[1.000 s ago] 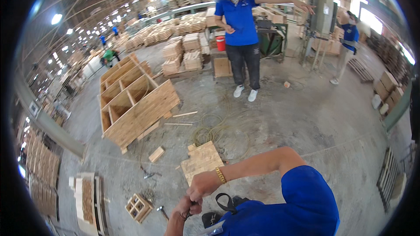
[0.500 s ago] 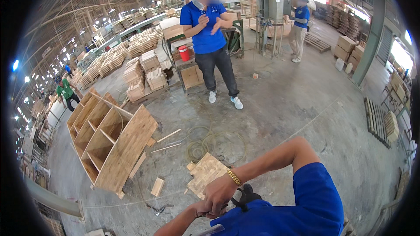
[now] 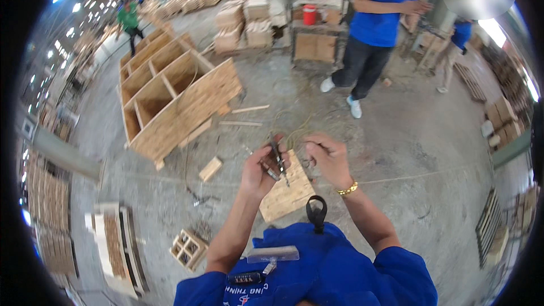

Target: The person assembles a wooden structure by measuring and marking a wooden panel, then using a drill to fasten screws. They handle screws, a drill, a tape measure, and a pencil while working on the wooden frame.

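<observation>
My left hand (image 3: 256,171) is closed around a dark, slender tool (image 3: 277,156) with shiny parts; its exact kind is too blurred to tell. A short gap away, my right hand (image 3: 330,158), with a gold bracelet (image 3: 347,188) at the wrist, has its fingers curled together. Anything small between those fingertips cannot be made out. Both hands are raised in front of my body, over a flat wooden panel (image 3: 288,195) lying on the floor.
A wooden shelf unit (image 3: 181,107) lies tilted at the left, with loose strips (image 3: 241,123) and a wood block (image 3: 211,168) nearby. A thin hose (image 3: 297,127) coils beyond my hands. A person in blue (image 3: 374,17) stands ahead. A small wooden frame (image 3: 188,249) sits lower left.
My hands were together low by my body; now they are apart and further forward, and the dark tool shows in the left. The view has tilted down and turned left.
</observation>
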Available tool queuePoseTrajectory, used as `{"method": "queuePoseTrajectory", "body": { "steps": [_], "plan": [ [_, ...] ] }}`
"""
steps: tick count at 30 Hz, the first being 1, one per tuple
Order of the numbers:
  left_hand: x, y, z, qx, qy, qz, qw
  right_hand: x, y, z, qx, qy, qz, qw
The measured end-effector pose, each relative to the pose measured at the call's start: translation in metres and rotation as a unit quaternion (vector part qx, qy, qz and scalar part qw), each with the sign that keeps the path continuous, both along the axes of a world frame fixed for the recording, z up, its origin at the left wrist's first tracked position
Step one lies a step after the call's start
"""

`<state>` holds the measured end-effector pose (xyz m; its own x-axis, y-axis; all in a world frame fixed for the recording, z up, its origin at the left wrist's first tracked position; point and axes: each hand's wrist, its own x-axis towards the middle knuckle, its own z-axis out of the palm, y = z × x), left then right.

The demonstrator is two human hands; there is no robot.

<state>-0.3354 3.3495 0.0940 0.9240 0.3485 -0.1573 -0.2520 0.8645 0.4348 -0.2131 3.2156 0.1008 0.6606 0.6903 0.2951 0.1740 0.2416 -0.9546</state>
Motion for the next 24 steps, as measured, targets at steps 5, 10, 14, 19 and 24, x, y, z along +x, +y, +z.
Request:
{"method": "queuePoseTrajectory", "body": {
  "steps": [5, 10, 14, 19, 24],
  "plan": [
    [-0.016, -0.006, 0.009, 0.041, -0.045, 0.019, 0.998, -0.013, 0.006, 0.009, 0.041, 0.013, 0.065, 0.997],
    [-0.025, -0.016, 0.014, 0.06, -0.059, 0.033, 0.996, -0.021, 0.008, 0.012, 0.047, 0.029, 0.099, 0.994],
    [-0.027, -0.023, 0.019, 0.101, -0.043, 0.06, 0.992, -0.024, 0.01, 0.02, 0.04, 0.004, 0.104, 0.994],
    [-0.029, -0.029, 0.018, 0.194, 0.024, 0.126, 0.973, -0.025, 0.01, 0.025, 0.047, -0.109, 0.082, 0.99],
    [-0.031, -0.033, 0.019, 0.235, 0.019, 0.152, 0.96, -0.033, 0.011, 0.025, 0.025, -0.075, 0.076, 0.994]
  ]
}}
